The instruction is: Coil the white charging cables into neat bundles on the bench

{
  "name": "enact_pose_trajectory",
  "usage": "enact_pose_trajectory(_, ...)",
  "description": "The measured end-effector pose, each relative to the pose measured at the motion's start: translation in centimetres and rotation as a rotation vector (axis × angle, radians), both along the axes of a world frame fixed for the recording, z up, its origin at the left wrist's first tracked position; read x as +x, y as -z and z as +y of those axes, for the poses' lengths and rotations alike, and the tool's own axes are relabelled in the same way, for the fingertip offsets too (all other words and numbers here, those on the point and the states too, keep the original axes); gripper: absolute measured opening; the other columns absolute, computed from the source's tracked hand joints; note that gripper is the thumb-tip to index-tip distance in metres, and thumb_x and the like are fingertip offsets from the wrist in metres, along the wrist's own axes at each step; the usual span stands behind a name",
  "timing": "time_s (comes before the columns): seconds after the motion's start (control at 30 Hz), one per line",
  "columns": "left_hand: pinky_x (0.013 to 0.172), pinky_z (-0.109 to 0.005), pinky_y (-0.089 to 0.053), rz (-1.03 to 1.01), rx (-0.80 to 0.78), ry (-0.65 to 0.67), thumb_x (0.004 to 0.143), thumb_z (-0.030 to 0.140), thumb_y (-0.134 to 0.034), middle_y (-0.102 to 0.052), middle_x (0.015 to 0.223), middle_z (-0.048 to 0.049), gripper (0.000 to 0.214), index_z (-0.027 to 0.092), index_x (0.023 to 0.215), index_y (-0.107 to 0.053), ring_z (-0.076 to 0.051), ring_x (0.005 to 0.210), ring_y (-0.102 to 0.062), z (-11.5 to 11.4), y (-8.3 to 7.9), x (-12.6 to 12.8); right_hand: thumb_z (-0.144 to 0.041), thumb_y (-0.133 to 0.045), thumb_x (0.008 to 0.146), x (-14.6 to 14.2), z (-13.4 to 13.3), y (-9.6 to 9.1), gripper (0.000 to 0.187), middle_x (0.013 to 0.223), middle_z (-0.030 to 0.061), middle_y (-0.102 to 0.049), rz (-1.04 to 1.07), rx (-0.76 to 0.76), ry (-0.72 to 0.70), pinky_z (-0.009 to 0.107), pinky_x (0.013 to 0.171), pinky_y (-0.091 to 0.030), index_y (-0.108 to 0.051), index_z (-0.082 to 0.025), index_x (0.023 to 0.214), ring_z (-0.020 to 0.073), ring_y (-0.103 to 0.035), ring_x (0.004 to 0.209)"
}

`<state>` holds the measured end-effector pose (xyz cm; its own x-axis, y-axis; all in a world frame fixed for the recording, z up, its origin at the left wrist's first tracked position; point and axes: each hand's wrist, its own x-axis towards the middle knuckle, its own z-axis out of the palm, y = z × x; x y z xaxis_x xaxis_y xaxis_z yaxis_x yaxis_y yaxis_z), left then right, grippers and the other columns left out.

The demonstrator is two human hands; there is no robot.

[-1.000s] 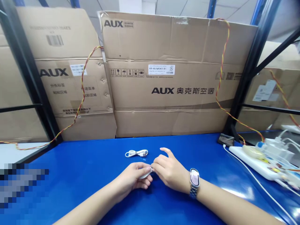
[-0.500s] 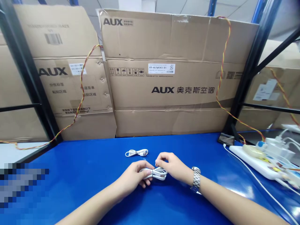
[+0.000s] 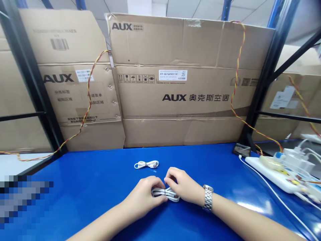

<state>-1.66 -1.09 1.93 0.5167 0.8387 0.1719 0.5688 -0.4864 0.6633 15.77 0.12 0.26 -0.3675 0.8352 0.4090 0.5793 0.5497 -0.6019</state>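
A coiled white cable, bound round its middle by a thin black tie, is between my hands low over the blue table. My left hand grips the coil's left end, thumb in front and fingers behind. At the top of the coil, my right hand has thumb and forefinger pinched together where the tie's end rises; its other fingers are hidden beside the coil. Farther back lies a smaller coiled white USB cable, also tied in black, touched by neither hand.
Large cardboard sheets stand along the back of the blue table. A white power strip with plugs and cables occupies the right side. Black rack posts flank the table, and twisted red-yellow wires hang down.
Both hands and the coil have come slightly down toward the table. My left thumb has moved along the coil's front, and my right fingertips have closed in on the tie.
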Motion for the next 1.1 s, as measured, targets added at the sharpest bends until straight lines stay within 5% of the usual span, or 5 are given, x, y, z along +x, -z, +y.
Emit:
enact_pose_trajectory(0.23,0.063,-0.024,-0.039,-0.131,0.09,-0.027,0.075,0.028,-0.053,-0.064,0.076,-0.0012,0.012,0.021,0.079,-0.062,-0.016,0.069,-0.056,-0.5,-0.3,-0.1,-0.025,-0.052,0.074,0.7,1.7,-0.1,0.016,0.058,-0.0019,-0.053,0.435,-0.418,-0.049,0.023,0.052,-0.035,-0.052,-0.015,0.06,0.0104,-0.046,0.053)
enact_pose_trajectory(0.43,0.063,-0.027,-0.044,-0.586,-0.126,-0.146,0.068,0.027,-0.061,-0.062,0.071,-0.0011,0.011,0.018,0.07,-0.054,-0.017,0.066,-0.057,0.9,-0.2,-0.2,-0.033,-0.052,0.075,0.8,1.8,0.1,0.018,0.062,-0.0009,-0.054,0.607,-0.528,-0.173,0.025,0.056,-0.041,-0.049,-0.016,0.067,0.0108,-0.05,0.054)
enact_pose_trajectory(0.57,0.052,-0.027,-0.046,-0.747,-0.222,-0.207,0.064,0.03,-0.065,-0.058,0.062,0.0022,0.022,0.019,0.066,-0.045,-0.015,0.058,-0.056,1.9,0.2,-0.3,-0.032,-0.05,0.079,0.3,1.0,-0.2,0.019,0.066,-0.0005,-0.055,0.622,-0.393,-0.142,0.024,0.06,-0.04,-0.05,-0.016,0.068,0.0101,-0.051,0.057)
enact_pose_trajectory(0.77,0.046,-0.025,-0.044,-0.627,-0.347,-0.187,0.061,0.035,-0.068,-0.059,0.056,0.0018,0.027,0.017,0.065,-0.048,-0.013,0.047,-0.055,2.6,1.1,-0.3,-0.029,-0.046,0.083,0.2,-0.5,-1.0,0.021,0.065,-0.0014,-0.051,0.392,0.014,-0.018,0.024,0.063,-0.039,-0.051,-0.018,0.067,0.0115,-0.05,0.06)
enact_pose_trajectory(1.1,0.064,-0.021,-0.044,-0.677,-0.643,-0.114,0.064,0.032,-0.069,-0.064,0.075,-0.0034,0.029,0.013,0.086,-0.065,-0.009,0.062,-0.055,2.6,1.5,-0.8,-0.036,-0.048,0.08,1.4,1.5,-1.7,0.023,0.062,-0.0023,-0.054,0.663,-0.115,0.107,0.025,0.061,-0.041,-0.053,-0.017,0.069,0.0105,-0.051,0.052)
